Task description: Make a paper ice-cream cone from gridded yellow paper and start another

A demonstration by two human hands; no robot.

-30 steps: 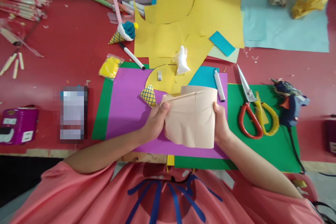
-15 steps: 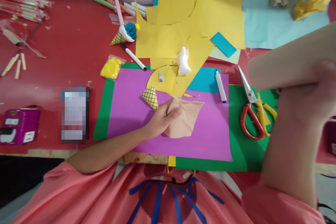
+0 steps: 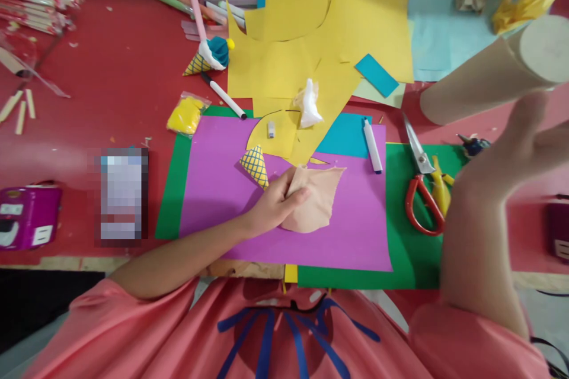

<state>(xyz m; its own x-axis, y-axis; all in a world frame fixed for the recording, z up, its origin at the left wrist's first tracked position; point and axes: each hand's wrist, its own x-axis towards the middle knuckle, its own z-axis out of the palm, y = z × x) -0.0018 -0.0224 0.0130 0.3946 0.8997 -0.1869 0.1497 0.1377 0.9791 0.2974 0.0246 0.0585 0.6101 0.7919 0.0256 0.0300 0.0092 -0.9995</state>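
My left hand (image 3: pixel 284 192) is closed on a torn piece of beige paper (image 3: pixel 315 201), thumb on top, over the purple sheet (image 3: pixel 351 237). The paper looks soft and crumpled. At the right, my right hand (image 3: pixel 518 145) has its fingers apart with nothing in them, just below a beige roll (image 3: pixel 480 80) whose round end faces up. Near my left hand lies a small yellow paper cone (image 3: pixel 255 167) with a blue grid. Red-handled scissors (image 3: pixel 422 180) rest on the green sheet (image 3: pixel 400 249), left of my right forearm.
Yellow sheets (image 3: pixel 373 29) cover the back, with white clay (image 3: pixel 310 106) on one piece. A capped marker (image 3: pixel 372 147), a bag of yellow clay (image 3: pixel 185 115), an ice-cream-cone craft (image 3: pixel 208 56) and a pixelated phone (image 3: pixel 121 194) lie around. A purple box (image 3: pixel 29 216) sits at left.
My right hand has let go of the beige roll and drawn down and left, fingers spreading. The roll's round end now shows. My left hand still grips the beige paper.
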